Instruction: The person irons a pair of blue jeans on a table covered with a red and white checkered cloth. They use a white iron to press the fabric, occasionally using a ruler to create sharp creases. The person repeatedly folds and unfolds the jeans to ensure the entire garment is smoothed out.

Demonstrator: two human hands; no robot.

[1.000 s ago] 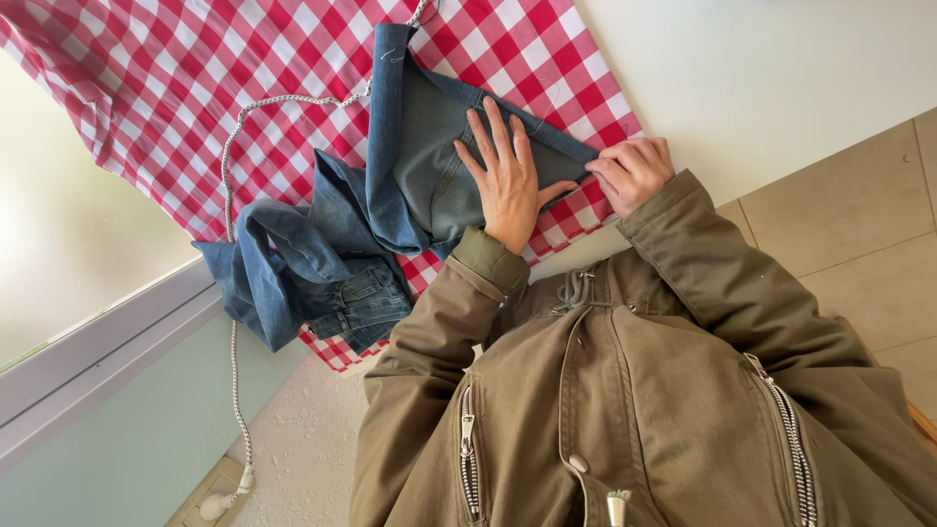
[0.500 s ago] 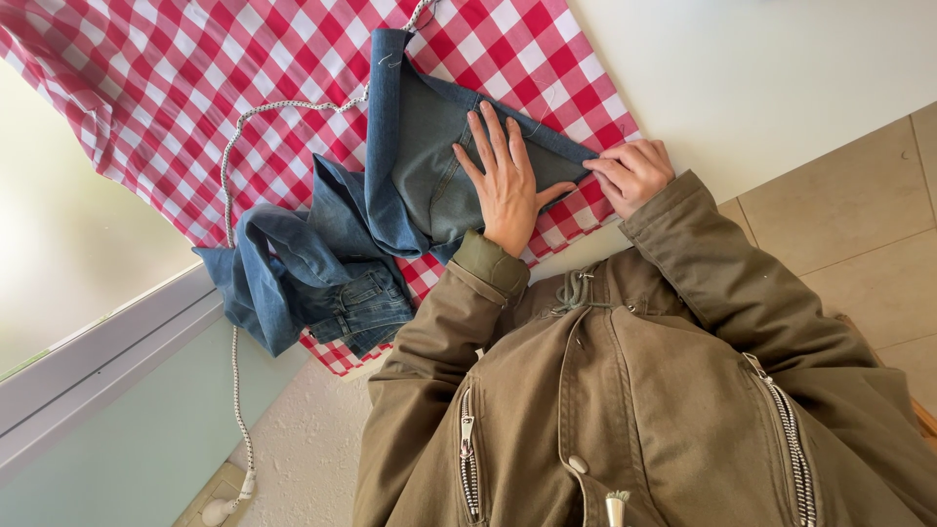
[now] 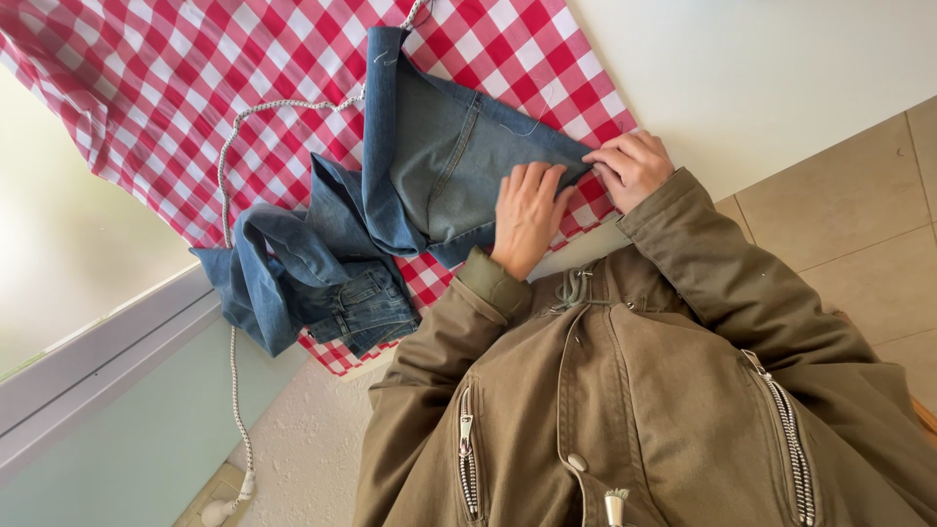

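My left hand (image 3: 528,215) flat on jeans leg (image 3: 459,156); right hand (image 3: 632,168) pinches hem. Keep fold edge straight, press firmly.

A red-and-white checked tablecloth (image 3: 185,88) covers the table, hanging past its edge toward the tiled floor (image 3: 839,224). Blue jeans (image 3: 429,166) lie directly on the cloth, one leg spread flat, the rest bunched at the edge. A white braided cord (image 3: 256,109) crosses the cloth beside them.
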